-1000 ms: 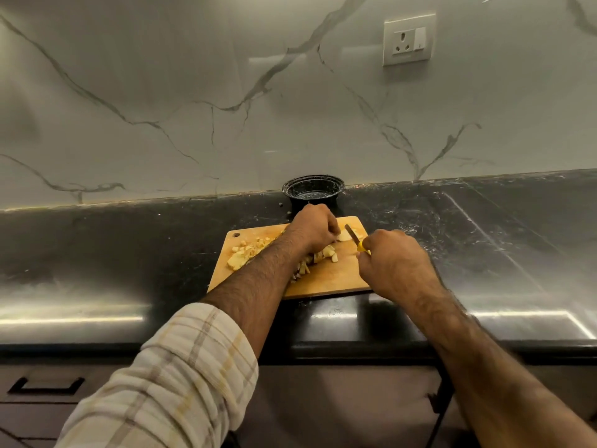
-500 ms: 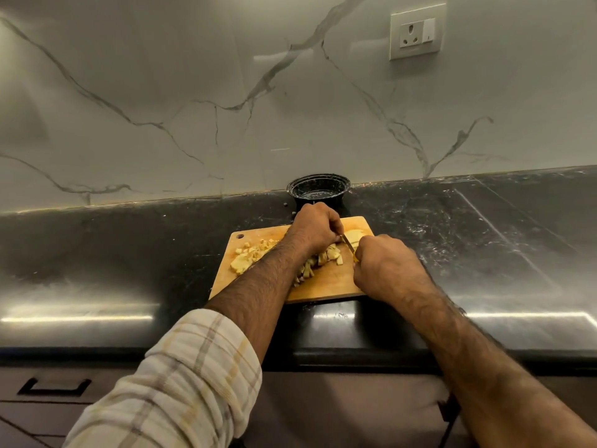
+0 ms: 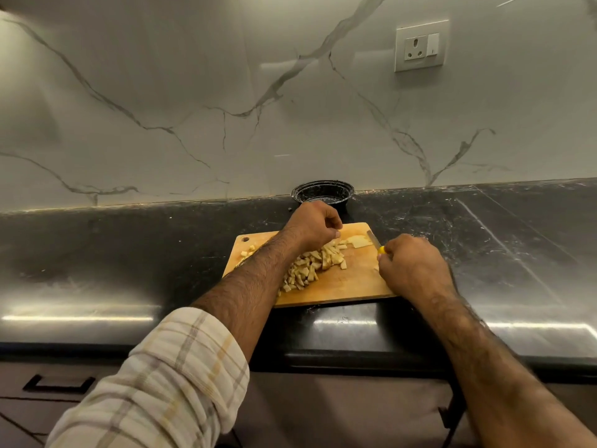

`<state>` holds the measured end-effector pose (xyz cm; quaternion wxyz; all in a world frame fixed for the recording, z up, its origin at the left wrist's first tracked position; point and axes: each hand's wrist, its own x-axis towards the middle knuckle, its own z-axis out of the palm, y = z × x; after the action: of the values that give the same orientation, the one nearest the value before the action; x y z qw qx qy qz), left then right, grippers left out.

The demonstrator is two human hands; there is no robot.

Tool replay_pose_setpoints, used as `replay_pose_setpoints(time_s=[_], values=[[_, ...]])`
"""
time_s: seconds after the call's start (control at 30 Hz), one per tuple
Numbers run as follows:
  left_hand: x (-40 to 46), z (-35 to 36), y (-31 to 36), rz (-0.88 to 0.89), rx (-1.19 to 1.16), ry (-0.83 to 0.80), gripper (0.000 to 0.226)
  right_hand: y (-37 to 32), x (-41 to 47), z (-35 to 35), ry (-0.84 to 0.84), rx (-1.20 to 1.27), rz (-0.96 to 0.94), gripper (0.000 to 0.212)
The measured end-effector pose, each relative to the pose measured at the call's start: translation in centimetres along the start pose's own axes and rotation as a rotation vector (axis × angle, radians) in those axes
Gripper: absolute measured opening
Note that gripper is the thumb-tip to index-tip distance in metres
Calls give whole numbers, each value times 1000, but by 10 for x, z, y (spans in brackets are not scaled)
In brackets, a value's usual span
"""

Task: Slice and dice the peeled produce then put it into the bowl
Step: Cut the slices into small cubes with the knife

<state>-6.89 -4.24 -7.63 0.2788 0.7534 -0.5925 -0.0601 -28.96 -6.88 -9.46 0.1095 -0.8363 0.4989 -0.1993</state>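
A wooden cutting board (image 3: 352, 286) lies on the black counter. A heap of pale diced produce (image 3: 315, 265) covers its middle, and a flat uncut slice (image 3: 358, 242) rests near the far right corner. My left hand (image 3: 311, 226) hovers loosely curled over the far end of the heap, fingers bent, nothing visibly held. My right hand (image 3: 413, 266) grips a small knife (image 3: 374, 239) by its yellow handle, blade pointing away beside the slice. A black bowl (image 3: 323, 192) stands just behind the board against the wall.
The counter (image 3: 129, 253) is dark glossy stone with a marble backsplash behind. A wall socket (image 3: 421, 45) sits high at the right. Drawer fronts with a black handle (image 3: 58, 384) run below the front edge.
My left hand has lifted off the produce and its fingers have loosened. My right hand has drawn the knife back to the right, away from the cut pieces.
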Motion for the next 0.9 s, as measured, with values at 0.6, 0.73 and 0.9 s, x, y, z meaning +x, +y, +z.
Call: replay_pose_setpoints(time_s=[0.6, 0.73, 0.9], values=[[-7, 5, 6, 6, 29, -50, 5, 13, -19, 7, 125, 377, 3, 23], [-7, 16, 23, 72, 17, -209, 9, 25, -22, 1, 173, 282, 56, 24], [-12, 34, 39, 157, 64, -298, 15, 36, -24, -4, 171, 257, 104, 23]])
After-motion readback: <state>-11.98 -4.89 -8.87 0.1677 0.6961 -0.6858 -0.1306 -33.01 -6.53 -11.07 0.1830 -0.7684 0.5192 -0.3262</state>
